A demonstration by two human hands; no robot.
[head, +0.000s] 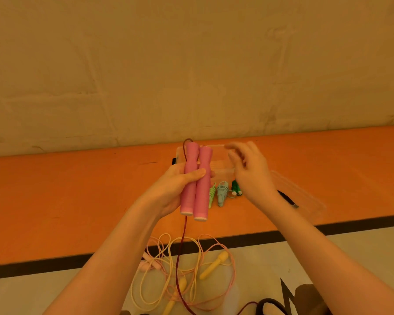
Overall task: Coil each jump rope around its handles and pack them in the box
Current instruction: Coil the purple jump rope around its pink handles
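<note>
My left hand grips two pink jump rope handles side by side, held upright. Their dark red cord loops over the handle tops and hangs down to the floor. My right hand hovers just right of the handles, fingers spread and blurred, holding nothing. Behind both hands a clear plastic box sits on the orange bench. In front of the box lie three coiled ropes: light green, pale blue and dark green.
A clear lid lies right of the box. On the floor below are a loose yellow jump rope and a pink one, tangled together. A plain wall stands behind the bench.
</note>
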